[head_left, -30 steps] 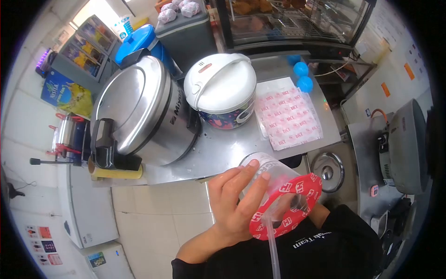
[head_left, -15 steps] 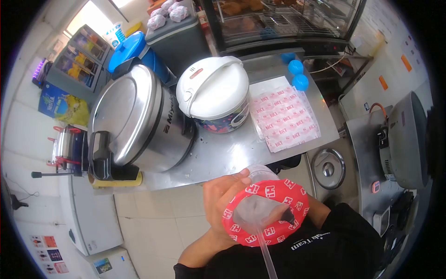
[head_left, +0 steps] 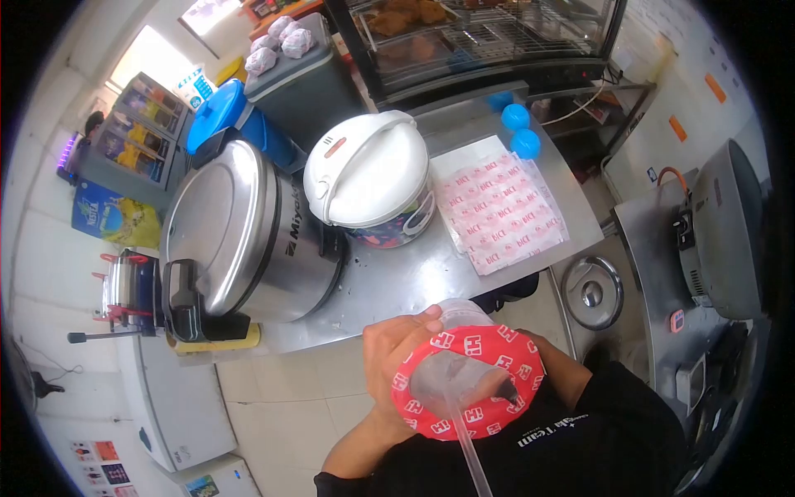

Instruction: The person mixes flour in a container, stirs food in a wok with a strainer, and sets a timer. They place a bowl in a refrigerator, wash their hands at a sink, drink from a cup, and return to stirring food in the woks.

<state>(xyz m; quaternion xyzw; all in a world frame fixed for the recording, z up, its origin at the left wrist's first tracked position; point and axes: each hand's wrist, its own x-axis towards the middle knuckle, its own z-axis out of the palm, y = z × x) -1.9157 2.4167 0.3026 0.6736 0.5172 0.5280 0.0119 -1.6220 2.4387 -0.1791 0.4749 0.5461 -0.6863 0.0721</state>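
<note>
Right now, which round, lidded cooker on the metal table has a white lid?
The smaller, patterned-sided cooker, beside the printed white paper; the larger steel cooker has a silver lid.

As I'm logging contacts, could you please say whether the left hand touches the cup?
Touching: the head view shows the left hand curled against the cup.

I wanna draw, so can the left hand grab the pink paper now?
Probably not yet: the left hand is busy holding the cup. If it let go, it likely could, since nothing seems to cover the paper.
</note>
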